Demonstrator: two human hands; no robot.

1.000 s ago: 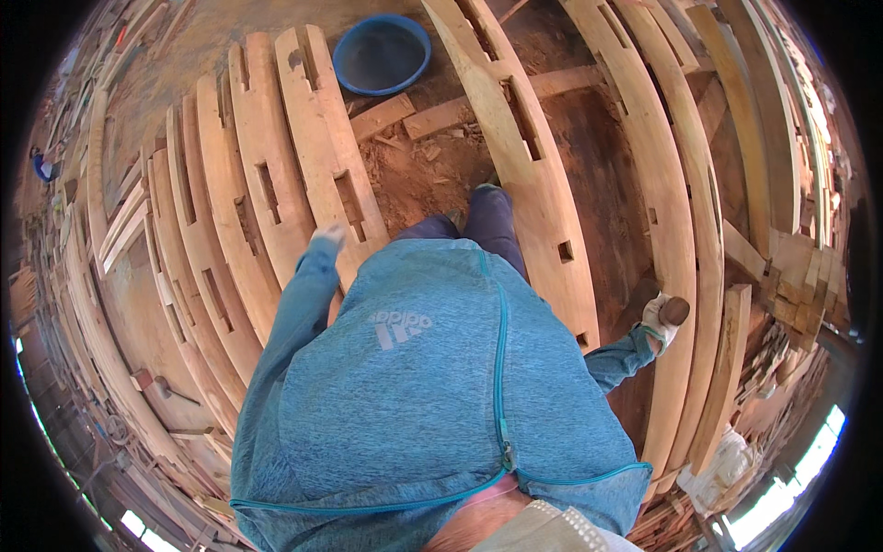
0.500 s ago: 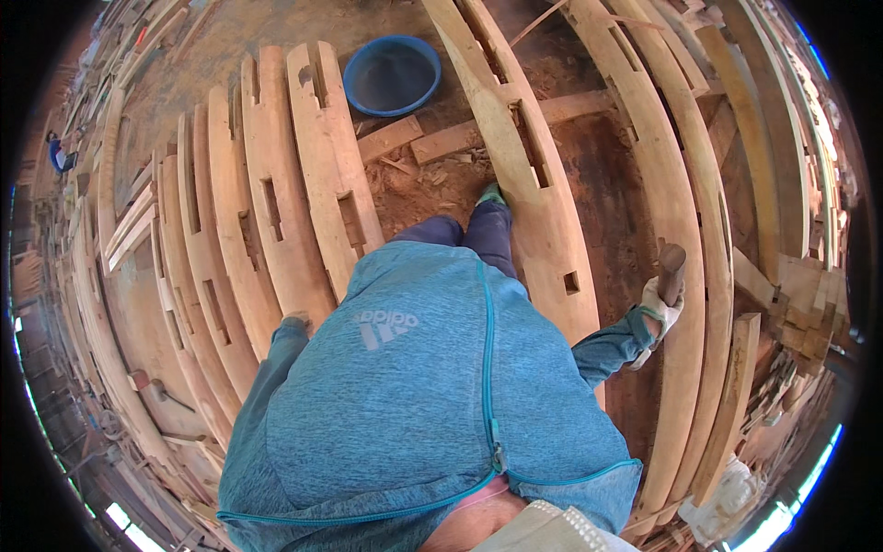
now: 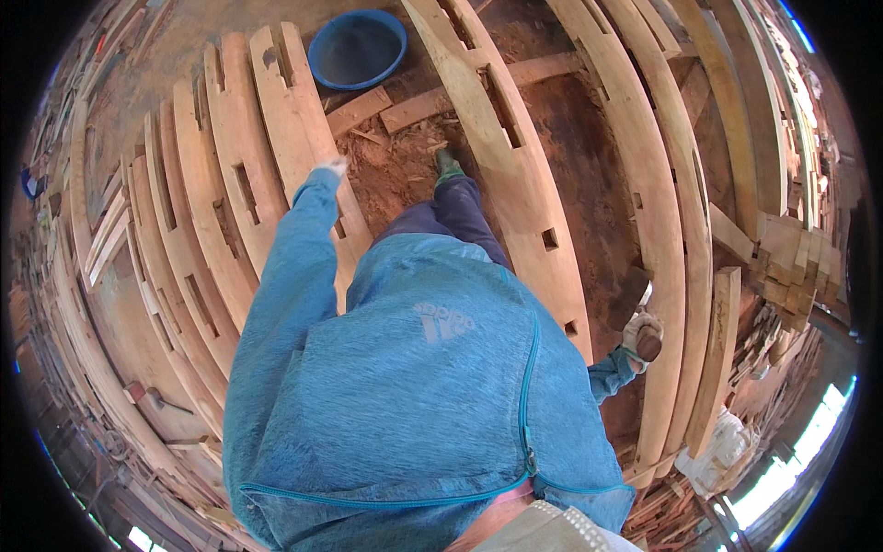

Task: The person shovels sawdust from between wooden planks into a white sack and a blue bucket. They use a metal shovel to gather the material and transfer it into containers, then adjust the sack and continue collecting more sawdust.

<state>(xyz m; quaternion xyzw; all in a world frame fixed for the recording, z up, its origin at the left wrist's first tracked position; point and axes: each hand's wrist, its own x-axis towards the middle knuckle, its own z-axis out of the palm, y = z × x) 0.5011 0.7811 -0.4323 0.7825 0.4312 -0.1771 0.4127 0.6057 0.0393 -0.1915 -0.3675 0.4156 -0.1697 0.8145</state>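
One gloved right hand [image 3: 641,328] is closed round a wooden-handled tool [image 3: 649,347] at right, while the left hand [image 3: 337,166], openness unclear, has swung far-left, suggesting the tool is being carried past wooden beams [image 3: 524,184].

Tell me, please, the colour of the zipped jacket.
The jacket is mottled blue, shown best in the head view.

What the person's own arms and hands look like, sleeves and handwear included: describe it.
The left sleeve and right sleeve are long, in flecked blue fabric. The right hand wears a pale, off-white glove. The left hand is small and blurred, so whether it is gloved cannot be told.
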